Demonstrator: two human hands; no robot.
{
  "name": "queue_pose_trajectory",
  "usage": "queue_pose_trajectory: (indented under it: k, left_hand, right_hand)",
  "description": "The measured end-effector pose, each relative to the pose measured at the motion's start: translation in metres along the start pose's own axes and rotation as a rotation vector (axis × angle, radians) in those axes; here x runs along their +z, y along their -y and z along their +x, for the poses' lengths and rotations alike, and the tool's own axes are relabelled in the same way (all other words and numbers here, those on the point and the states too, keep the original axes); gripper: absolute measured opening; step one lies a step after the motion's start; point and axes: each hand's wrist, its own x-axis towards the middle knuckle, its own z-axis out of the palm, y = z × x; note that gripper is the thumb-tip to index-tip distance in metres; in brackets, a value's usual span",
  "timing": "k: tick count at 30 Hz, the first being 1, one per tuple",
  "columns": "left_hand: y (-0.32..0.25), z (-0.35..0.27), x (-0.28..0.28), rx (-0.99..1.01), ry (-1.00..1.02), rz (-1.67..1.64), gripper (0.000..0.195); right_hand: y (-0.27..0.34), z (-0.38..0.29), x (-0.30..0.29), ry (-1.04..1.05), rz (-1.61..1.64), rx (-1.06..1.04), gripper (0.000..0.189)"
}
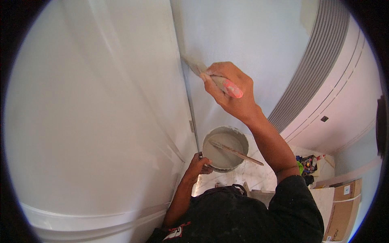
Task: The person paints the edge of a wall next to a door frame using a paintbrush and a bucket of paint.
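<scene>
My right hand [232,82] grips a paintbrush [196,65] with a worn pinkish-red handle end. The bristles touch the pale wall [243,36] by the inner corner, where it meets a glossy white panel [106,106]. Lower down, my left hand [197,167] holds a round bucket [226,169] by its near left rim, thumb over the edge. Grey-beige paint [225,155] fills part of the bucket, and dried smears coat its inner wall. A paint-caked stick [243,155] leans in it, its end sticking out over the right rim.
Right of the pale wall stands a grey ribbed panel [304,70], then a pinkish wall [343,106] with a small dark socket box [324,118]. Below lie a marble-look floor [258,179], a heap of mixed items [308,165] and a strapped cardboard box [345,209].
</scene>
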Motion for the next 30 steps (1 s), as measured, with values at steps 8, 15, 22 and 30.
queue_pose_trajectory:
  k: [8, 15, 22, 30]
  left_hand:
    - [-0.005, -0.006, -0.002, -0.030, 0.003, 0.079, 0.075]
    - [-0.010, -0.006, 0.002, -0.034, 0.029, 0.093, 0.073]
    - [-0.003, -0.008, -0.001, -0.012, -0.017, 0.029, 0.068]
    - [0.001, -0.007, -0.001, -0.002, -0.020, 0.018, 0.069]
  right_hand:
    - [-0.003, 0.065, -0.001, -0.153, -0.070, -0.223, 0.011]
    - [-0.010, 0.144, -0.012, -0.212, 0.026, -0.236, 0.041]
    - [-0.001, 0.138, -0.030, -0.213, -0.179, -0.191, 0.011]
    - [0.013, 0.065, -0.041, -0.291, 0.169, 0.119, 0.008]
